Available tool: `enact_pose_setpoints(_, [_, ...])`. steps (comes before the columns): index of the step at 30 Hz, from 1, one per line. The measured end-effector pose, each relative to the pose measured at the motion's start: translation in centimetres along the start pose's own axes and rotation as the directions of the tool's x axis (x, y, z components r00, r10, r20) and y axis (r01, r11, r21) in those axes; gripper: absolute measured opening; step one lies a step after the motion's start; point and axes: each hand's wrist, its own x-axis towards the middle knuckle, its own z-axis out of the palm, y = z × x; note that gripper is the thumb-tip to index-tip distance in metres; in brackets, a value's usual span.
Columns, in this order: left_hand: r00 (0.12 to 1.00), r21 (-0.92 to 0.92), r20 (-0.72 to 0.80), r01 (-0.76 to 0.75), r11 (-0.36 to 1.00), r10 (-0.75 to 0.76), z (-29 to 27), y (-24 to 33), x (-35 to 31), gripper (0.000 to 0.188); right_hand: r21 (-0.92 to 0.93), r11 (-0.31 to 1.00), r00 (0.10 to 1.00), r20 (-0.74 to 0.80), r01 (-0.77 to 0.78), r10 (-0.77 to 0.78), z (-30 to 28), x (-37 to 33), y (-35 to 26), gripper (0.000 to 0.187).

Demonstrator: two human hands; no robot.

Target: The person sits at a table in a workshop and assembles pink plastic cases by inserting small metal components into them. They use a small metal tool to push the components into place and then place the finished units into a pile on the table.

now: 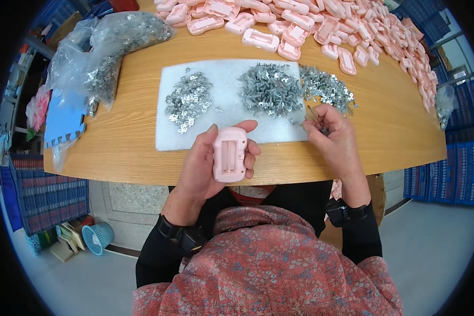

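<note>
My left hand (197,163) holds a pink plastic housing (229,155) with its open battery compartment facing up, the fingers wrapped round its far side. Close to the mat's right edge, the fingertips of my right hand (334,138) are pinched on a thin metal tool (313,112), whose exact kind is hard to make out. Just beyond that hand lies a heap of small metal battery contacts (326,89) on the table. Two more heaps rest on the white foam mat (226,126): a dense pile of springy contacts (271,89) and a pile of flat contact plates (188,100).
Many pink housings (260,39) are heaped along the table's far and right side. At the left, clear plastic bags of metal parts (108,52) lie by a blue foam tile (64,121). A light blue basket (97,237) stands on the floor near shelves of blue bins (50,192).
</note>
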Motion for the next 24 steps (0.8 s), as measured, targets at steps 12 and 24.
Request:
enact_pose_setpoints(12, [1.0, 0.035, -0.017, 0.006, 0.999, -0.005, 0.1, -0.1, 0.1, 0.068, 0.102, 0.995, 0.996, 0.091, -0.024, 0.014, 1.4, -0.1, -1.3, 0.015])
enact_pose_setpoints(24, [0.997, -0.04, 0.027, -0.065, 0.997, 0.066, -0.1, -0.1, -0.5, 0.07, -0.297, 0.937, 0.979, 0.133, 0.186, -0.153, 2.8, 0.6, -3.8, 0.016])
